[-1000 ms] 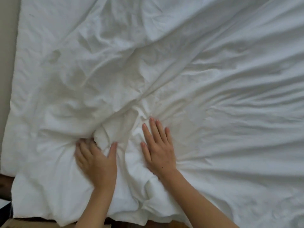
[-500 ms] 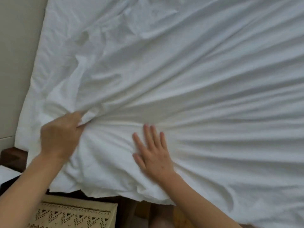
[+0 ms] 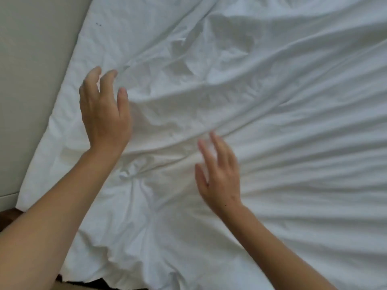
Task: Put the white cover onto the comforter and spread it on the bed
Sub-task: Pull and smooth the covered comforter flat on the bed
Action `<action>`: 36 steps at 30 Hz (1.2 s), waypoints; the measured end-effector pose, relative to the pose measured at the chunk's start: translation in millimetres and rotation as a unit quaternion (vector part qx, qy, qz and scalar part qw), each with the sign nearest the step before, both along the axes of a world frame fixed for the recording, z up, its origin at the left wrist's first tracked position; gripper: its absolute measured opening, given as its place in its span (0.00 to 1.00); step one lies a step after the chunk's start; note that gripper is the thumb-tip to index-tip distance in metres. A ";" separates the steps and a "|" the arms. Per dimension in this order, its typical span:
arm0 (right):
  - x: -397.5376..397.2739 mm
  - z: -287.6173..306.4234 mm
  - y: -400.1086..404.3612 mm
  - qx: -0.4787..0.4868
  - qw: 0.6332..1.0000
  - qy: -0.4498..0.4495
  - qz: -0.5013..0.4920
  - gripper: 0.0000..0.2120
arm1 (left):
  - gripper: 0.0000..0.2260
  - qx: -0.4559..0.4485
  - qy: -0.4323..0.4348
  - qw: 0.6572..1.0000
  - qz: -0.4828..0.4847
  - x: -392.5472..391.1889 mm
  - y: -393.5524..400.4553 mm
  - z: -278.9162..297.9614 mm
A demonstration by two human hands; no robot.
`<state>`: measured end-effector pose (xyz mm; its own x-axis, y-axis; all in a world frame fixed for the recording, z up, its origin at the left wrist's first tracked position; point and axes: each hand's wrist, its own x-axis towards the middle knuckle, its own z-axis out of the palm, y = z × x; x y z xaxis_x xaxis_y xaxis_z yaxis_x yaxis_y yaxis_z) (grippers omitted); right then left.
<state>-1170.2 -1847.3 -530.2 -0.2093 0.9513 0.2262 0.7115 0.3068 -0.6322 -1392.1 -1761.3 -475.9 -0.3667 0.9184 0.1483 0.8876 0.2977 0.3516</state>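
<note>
Spreading looks like the step in hand: the white cover (image 3: 240,101) lies across the bed and fills nearly all of the view, its left edge running along the pale wall (image 3: 31,80) and its near edge hanging over the foot of the bed, where a dark strip of wooden frame (image 3: 8,216) shows. Whether the comforter is fully inside cannot be told, since only white cloth is visible (it does look padded in places, but that is a guess).

Both hands are released and hold nothing. The left hand (image 3: 102,109) hovers over the cover near its left edge, fingers loosely spread and a little bent. The right hand (image 3: 219,174) is out flat over the middle of the near part, fingers straight and somewhat blurred; whether it touches the cloth or is just above it is hard to say.

As for progress, the cover seems laid out over the bed already, so the larger part of the job appears done. What is left is smoothing: long creases fan out to the right from a bunched knot (image 3: 134,174) between the two hands, and a rumpled patch sits higher up.
</note>
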 end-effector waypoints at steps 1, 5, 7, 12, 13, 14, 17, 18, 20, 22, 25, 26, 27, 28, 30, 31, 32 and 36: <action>5.3 2.9 28.7 0.016 0.999 -0.013 -0.047 0.24 | 0.18 -0.021 -0.018 1.000 0.004 -2.9 15.2 -1.0; 26.9 1.5 142.3 0.023 0.977 -0.025 -0.211 0.29 | 0.20 -0.108 -0.068 0.992 -0.020 -6.7 79.4 -15.7; 33.7 -14.9 167.1 -0.044 0.975 -0.062 -0.211 0.30 | 0.26 -0.140 -0.076 0.985 -0.060 -3.3 106.2 -23.9; 39.7 -62.3 145.2 -0.136 0.954 -0.247 -0.106 0.33 | 0.42 -0.198 -0.176 0.958 -0.109 28.9 142.4 -45.7; 40.9 -63.7 145.1 -0.134 0.953 -0.250 -0.108 0.33 | 0.43 -0.196 -0.194 0.955 -0.107 40.0 144.4 -48.1; 41.3 -63.2 146.2 -0.135 0.952 -0.251 -0.110 0.33 | 0.43 -0.192 -0.196 0.955 -0.110 51.9 145.1 -48.8; 40.9 -59.1 148.9 -0.136 0.954 -0.245 -0.104 0.33 | 0.35 -0.185 -0.144 0.965 -0.117 81.3 149.3 -51.6; 40.4 -58.5 148.4 -0.137 0.955 -0.241 -0.102 0.33 | 0.30 -0.185 -0.119 0.967 -0.126 86.8 151.8 -51.1; 41.1 -55.7 146.8 -0.134 0.960 -0.222 -0.108 0.32 | 0.23 -0.165 -0.046 0.972 -0.161 88.0 156.8 -41.7; 44.4 -49.4 149.4 -0.118 0.972 -0.163 -0.122 0.31 | 0.21 -0.089 -0.001 0.987 -0.137 65.3 165.7 -20.5; 53.4 -39.0 153.0 -0.032 0.987 -0.114 -0.111 0.27 | 0.22 -0.040 -0.001 0.997 -0.069 -21.5 190.6 -13.7; 57.2 -40.2 155.3 -0.014 0.986 -0.126 -0.104 0.26 | 0.22 -0.048 0.028 0.998 -0.031 -49.8 199.5 -23.9; 60.1 -42.9 158.1 -0.021 0.984 -0.145 -0.100 0.26 | 0.21 -0.073 0.066 0.994 0.039 -64.6 203.0 -31.6; 60.4 -46.5 160.2 -0.050 0.979 -0.170 -0.097 0.26 | 0.19 -0.097 0.074 0.987 0.102 -68.2 203.6 -41.1; 58.2 -53.1 161.5 -0.120 0.962 -0.228 -0.091 0.27 | 0.19 -0.151 0.053 0.977 0.138 -43.6 193.7 -51.5; 57.3 -55.5 161.8 -0.143 0.956 -0.245 -0.080 0.28 | 0.18 -0.161 0.041 0.979 0.117 -27.8 187.6 -52.7; 56.5 -56.8 162.4 -0.156 0.953 -0.250 -0.067 0.29 | 0.18 -0.147 0.037 0.984 0.097 -16.4 181.9 -51.1; 58.1 -59.6 164.7 -0.151 0.955 -0.251 -0.055 0.29 | 0.29 -0.090 -0.083 0.985 0.122 -15.1 196.8 -52.2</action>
